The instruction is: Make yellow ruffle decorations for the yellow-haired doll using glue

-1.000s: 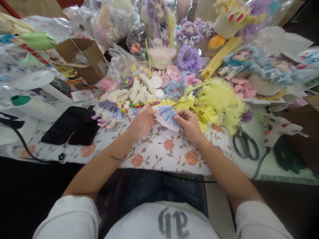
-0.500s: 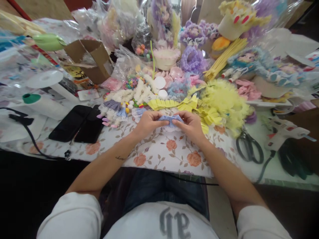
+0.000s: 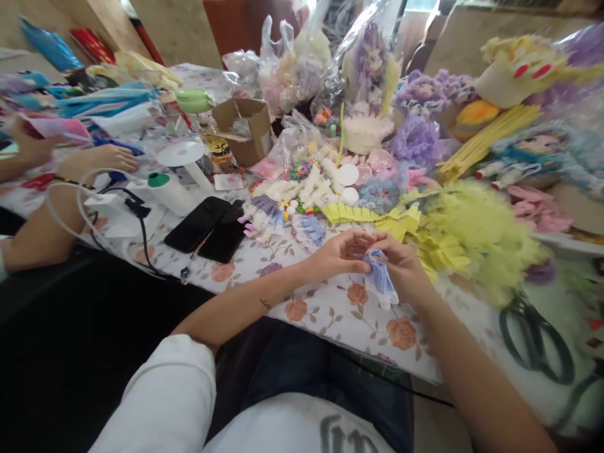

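Observation:
Both my hands meet over the floral tablecloth (image 3: 330, 314) near the table's front edge. My left hand (image 3: 337, 255) and my right hand (image 3: 406, 267) each pinch a small blue-checked fabric piece with a white lace edge (image 3: 380, 280), which hangs folded between them. A similar blue-checked piece (image 3: 309, 229) lies on the cloth just left of my left hand. Folded yellow ribbon (image 3: 372, 217) lies right behind my hands.
Two black phones (image 3: 210, 226) lie to the left. Scissors (image 3: 535, 336) rest at the right. Another person's hands (image 3: 97, 160) work at the far left by a white glue gun cable. A cardboard box (image 3: 245, 129), plastic bags, purple and yellow frilly craft pieces crowd the back.
The view has swung left and tilted. The checked piece went from spread flat, to held stretched between both hands, to hanging folded from my fingers. Another person's arms have come into view.

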Motion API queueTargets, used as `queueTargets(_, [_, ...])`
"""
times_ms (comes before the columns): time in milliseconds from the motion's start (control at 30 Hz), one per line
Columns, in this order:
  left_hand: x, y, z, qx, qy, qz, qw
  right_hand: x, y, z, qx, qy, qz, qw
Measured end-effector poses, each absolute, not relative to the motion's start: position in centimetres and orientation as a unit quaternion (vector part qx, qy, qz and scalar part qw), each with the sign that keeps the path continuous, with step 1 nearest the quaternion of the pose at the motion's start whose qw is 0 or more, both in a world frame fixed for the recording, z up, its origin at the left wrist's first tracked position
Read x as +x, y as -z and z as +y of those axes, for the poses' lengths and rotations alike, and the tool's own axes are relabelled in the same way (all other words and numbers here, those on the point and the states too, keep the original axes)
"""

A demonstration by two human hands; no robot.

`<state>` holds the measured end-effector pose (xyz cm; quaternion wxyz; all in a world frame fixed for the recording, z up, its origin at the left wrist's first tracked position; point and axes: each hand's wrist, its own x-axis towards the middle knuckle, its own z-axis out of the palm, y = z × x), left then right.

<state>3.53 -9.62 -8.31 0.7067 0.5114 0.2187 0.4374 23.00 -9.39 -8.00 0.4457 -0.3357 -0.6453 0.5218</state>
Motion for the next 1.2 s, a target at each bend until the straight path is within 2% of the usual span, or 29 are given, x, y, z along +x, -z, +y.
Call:
queueTargets(167, [3.7, 8.0, -10.1, 0.509, -0.418, 0.230, 0.716, 21.9, 8.6, -9.8, -0.374, -0.505, -0.613, 0.478])
queueTargets(367, [2.6, 7.2, -9.9, 0.500, -0.467, 0.365, 0.631, 21.7, 8.7, -10.0, -0.427, -0.511, -0.561, 0.491])
queueTargets(633, [1.4, 6.0, -8.9, 0.552, -0.477, 0.428, 0.534, 21.2, 7.6, -10.3, -0.448, -0.523, -0.561, 0.459])
queueTargets(700, [-0.4, 5.0, -8.1, 0.592, -0.485, 0.481, 0.427, 21.4, 7.2, -10.2, -0.466, -0.502, -0.544, 0.485])
queueTargets(767, [-2.5, 4.1, -7.1, 0.620, -0.464, 0.582, 0.248, 21.8, 7.1, -10.0, -0.479, -0.485, -0.522, 0.513])
queueTargets(833, [-4.2, 3.8, -6.4, 0.653, -0.331, 0.668, 0.133, 22.2, 7.1, -9.8, -0.483, -0.488, -0.494, 0.533])
queueTargets(900, [-5.0, 4.1, -5.9, 0.706, -0.204, 0.668, 0.118, 22.4, 7.2, -9.6, -0.485, -0.500, -0.470, 0.542])
queueTargets(967, [-5.0, 4.7, -5.7, 0.753, -0.131, 0.634, 0.113, 22.4, 7.5, -9.6, -0.480, -0.517, -0.461, 0.539])
queueTargets(1067, [-4.5, 5.1, -5.7, 0.780, -0.097, 0.607, 0.118, 22.5, 7.7, -9.6, -0.450, -0.539, -0.476, 0.529])
queueTargets(1200, [-4.2, 4.4, -5.8, 0.774, -0.131, 0.583, 0.210, 22.6, 7.5, -9.7, -0.375, -0.556, -0.555, 0.492])
